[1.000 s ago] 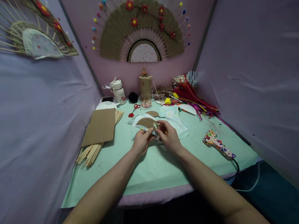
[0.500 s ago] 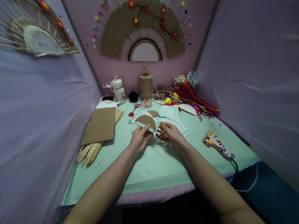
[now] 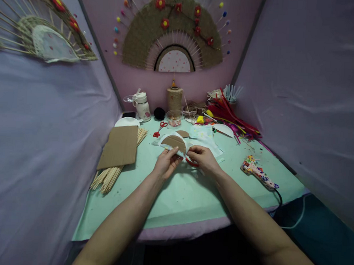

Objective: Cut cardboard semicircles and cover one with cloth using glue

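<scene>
A half-circle of brown cardboard with white patterned fabric folded along its straight edge is held up over the table. My left hand is closed on its lower edge, thumb on top and fingers beneath. At the right corner of the piece, my right hand pinches the fabric edge between thumb and forefinger; its other fingers curl in. Just below that hand lie red-handled scissors, partly hidden. Behind the piece rests another rounded bit of cardboard, and light patterned fabric lies to the right.
A cardboard sheet lies on thin wooden sticks at left. On the right rests a glue gun with its cord. Along the back stand a white bottle, a twine spool, a bead tub and red pipe cleaners.
My right hand has moved slightly left, its fingertips now meeting the right corner of the fabric-edged piece. My left hand keeps its hold. The whole view has shifted slightly.
</scene>
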A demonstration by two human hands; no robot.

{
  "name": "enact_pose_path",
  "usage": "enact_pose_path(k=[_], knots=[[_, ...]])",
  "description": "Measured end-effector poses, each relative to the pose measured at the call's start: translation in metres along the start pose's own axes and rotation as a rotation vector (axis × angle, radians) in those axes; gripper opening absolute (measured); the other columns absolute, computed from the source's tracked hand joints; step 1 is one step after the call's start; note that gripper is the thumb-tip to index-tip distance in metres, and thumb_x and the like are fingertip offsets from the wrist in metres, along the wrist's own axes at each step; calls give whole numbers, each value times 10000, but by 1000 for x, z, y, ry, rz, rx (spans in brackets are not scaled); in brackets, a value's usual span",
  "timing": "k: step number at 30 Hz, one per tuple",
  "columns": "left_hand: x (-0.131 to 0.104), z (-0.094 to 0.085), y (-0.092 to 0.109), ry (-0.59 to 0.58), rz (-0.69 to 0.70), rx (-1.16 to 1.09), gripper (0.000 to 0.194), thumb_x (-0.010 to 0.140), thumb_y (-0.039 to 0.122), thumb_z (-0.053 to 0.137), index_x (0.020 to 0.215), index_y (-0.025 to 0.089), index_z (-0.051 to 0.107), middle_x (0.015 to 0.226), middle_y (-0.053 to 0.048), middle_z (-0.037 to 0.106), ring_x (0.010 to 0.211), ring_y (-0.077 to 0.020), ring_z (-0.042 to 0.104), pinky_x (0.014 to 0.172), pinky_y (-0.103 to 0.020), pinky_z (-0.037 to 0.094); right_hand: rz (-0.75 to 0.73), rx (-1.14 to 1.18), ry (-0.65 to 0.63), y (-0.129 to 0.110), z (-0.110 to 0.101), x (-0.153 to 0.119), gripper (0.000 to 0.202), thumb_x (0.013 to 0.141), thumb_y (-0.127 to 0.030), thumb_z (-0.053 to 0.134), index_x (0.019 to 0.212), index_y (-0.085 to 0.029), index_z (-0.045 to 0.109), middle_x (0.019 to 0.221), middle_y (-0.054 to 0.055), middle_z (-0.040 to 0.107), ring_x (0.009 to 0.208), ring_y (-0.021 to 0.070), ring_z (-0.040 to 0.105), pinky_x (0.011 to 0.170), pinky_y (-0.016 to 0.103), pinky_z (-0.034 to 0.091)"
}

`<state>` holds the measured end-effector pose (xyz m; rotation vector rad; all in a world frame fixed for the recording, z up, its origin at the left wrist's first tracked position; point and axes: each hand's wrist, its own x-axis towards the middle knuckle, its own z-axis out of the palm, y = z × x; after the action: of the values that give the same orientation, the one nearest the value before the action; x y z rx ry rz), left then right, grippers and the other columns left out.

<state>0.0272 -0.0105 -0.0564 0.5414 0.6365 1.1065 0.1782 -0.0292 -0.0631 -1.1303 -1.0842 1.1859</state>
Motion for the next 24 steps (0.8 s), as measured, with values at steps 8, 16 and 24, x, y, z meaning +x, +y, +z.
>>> enact_pose_path(k=[8, 16, 24], knots=[[-4, 5, -3, 37, 44, 79, 310, 609, 218, 829, 832, 153, 625, 758, 0, 694, 647, -92, 628, 605, -191, 517, 62, -19, -26, 1, 2, -3, 318, 655, -461, 751, 708, -160, 662, 492, -47, 500, 443, 73, 379, 437, 218, 257], [-6, 5, -14, 67, 107, 154, 354, 586, 271, 845, 846, 140, 642, 802, -8, 691, 679, -92, 619, 635, -204, 495, 65, -32, 38, 5, 7, -2, 418, 617, -537, 757, 584, -171, 558, 454, -59, 457, 409, 61, 345, 412, 213, 225], [-10, 12, -19, -82, 130, 173, 449, 543, 161, 843, 925, 183, 608, 946, -17, 687, 884, -127, 633, 823, -251, 475, 108, -32, 90, 5, 10, 2, 387, 608, -498, 738, 568, -186, 513, 421, -74, 426, 388, 57, 322, 405, 215, 219]])
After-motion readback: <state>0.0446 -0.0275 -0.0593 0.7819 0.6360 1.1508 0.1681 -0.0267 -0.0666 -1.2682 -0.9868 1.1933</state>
